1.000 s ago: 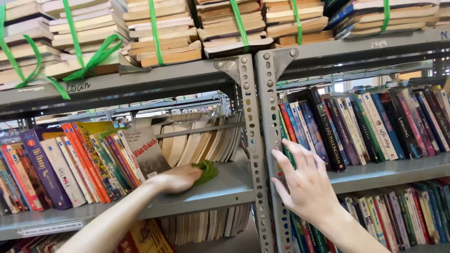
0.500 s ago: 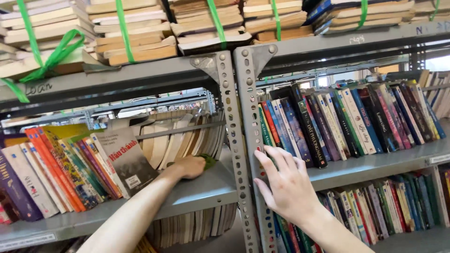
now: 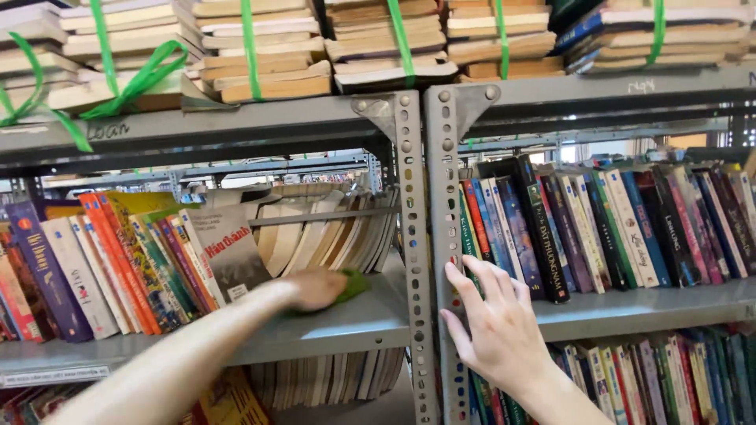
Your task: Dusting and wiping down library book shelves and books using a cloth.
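the person's left hand (image 3: pixel 315 288) has slid back a little along the grey metal shelf (image 3: pixel 346 323) compared with half a second ago, when it reached deeper toward the curved paperbacks (image 3: pixel 323 232) standing behind; a second ago it lay further forward again. that back-and-forth reads as a wiping stroke over the bare stretch of shelf, and the stroke looks to be mid-pass, with the hand slightly blurred by motion.

the left hand's fingers are curled down and closed over a green cloth (image 3: pixel 353 283), which peeks out from beneath the fingertips on the side nearer the perforated upright post (image 3: pixel 409 236). the cloth lies flat against the shelf, pressed under the hand, just in front of the curved paperbacks and to the right of a grey-covered book (image 3: pixel 228 252) that leans at a tilt against the row of colourful spines (image 3: pixel 102 267).

the right hand (image 3: pixel 498 327) has hardly moved over the last second. its fingers (image 3: pixel 492 275) are spread wide and flat, holding nothing, with the palm braced against the second upright post (image 3: pixel 445 236) and the fingertips touching the lower ends of the upright books (image 3: pixel 598 220) on the neighbouring shelf. overhead, bundles of old books tied with green straps (image 3: pixel 252 47) lie flat on the top shelf.
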